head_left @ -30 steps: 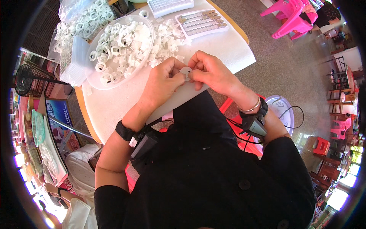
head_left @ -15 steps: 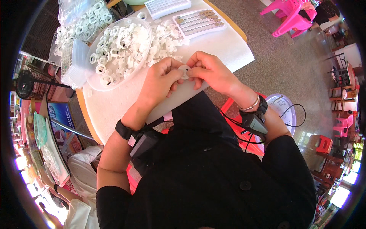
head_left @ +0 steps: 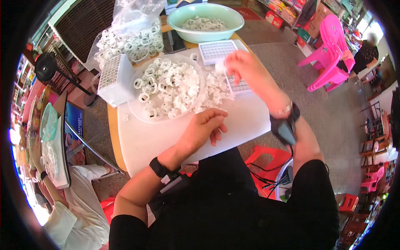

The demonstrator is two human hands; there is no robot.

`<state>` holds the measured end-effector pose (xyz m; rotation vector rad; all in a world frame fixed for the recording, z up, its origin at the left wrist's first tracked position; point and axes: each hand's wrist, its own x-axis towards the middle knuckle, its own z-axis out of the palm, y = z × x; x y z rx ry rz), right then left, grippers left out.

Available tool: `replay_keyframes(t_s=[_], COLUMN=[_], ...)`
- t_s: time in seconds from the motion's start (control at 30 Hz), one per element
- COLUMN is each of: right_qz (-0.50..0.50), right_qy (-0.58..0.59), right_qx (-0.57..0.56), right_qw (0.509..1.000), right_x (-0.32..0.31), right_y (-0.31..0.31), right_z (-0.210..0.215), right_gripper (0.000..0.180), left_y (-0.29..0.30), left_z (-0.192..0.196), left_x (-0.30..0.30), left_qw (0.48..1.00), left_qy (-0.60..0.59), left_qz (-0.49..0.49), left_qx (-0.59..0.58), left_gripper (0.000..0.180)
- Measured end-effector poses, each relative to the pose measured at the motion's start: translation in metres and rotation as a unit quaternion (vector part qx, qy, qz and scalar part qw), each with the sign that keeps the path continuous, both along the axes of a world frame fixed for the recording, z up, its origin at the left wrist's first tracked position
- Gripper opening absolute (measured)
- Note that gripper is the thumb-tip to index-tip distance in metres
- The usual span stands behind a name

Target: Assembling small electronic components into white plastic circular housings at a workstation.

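My right hand (head_left: pixel 250 73) is raised over the far right of the table, smeared by motion. A small white plastic piece (head_left: pixel 220 66) is pinched at its fingertips. Below it, partly hidden, lies a white tray with rows of round cells (head_left: pixel 239 85). Nearer me, my left hand (head_left: pixel 204 128) hovers over the white table covering (head_left: pixel 143 143), fingers loosely curled and apart, with nothing visible in them. Just beyond it is a loose pile of small clear-white plastic pieces (head_left: pixel 214 89). A round clear dish (head_left: pixel 135 110) beside the pile holds many white rings and clear pieces.
A second white tray (head_left: pixel 216 51) lies behind. A pale green basin (head_left: pixel 175 23) with white pieces stands at the back. Stacked trays (head_left: pixel 114 79) and a bag of white rings (head_left: pixel 139 41) are at left. Another person's sleeve (head_left: pixel 62 221) shows lower left; pink chairs (head_left: pixel 331 58) stand right.
My hands were together holding a small white disc over the table's front edge. They have parted; the right has moved forward over the trays. The view has tilted up.
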<state>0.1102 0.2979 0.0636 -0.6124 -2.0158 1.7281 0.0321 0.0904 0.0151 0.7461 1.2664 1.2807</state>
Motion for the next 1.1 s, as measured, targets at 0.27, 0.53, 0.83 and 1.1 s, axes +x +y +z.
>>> replay_keyframes(t_s=[0.27, 0.53, 0.83, 1.1], right_qz=[-0.080, 0.137, 0.186, 0.079], right_qy=[0.081, -0.002, -0.099, -0.009], right_qx=[0.080, 0.334, 0.385, -0.034], right_qw=[0.990, 0.933, 0.899, 0.996], right_x=[-0.087, -0.090, -0.098, -0.041], right_y=[0.050, -0.072, -0.091, -0.112], right_z=[0.008, -0.028, -0.024, -0.006], right_gripper=[0.026, 0.018, 0.025, 0.029], left_y=[-0.026, -0.071, -0.083, -0.096], left_z=[0.017, 0.012, 0.006, 0.018], left_x=[-0.018, -0.054, -0.057, -0.060], left_qw=[1.000, 0.999, 1.000, 0.996], left_qy=[0.015, -0.009, -0.024, -0.073], left_qz=[-0.010, 0.028, 0.006, 0.048], left_qx=[0.009, -0.016, -0.006, 0.016], left_gripper=[0.021, 0.020, 0.020, 0.022])
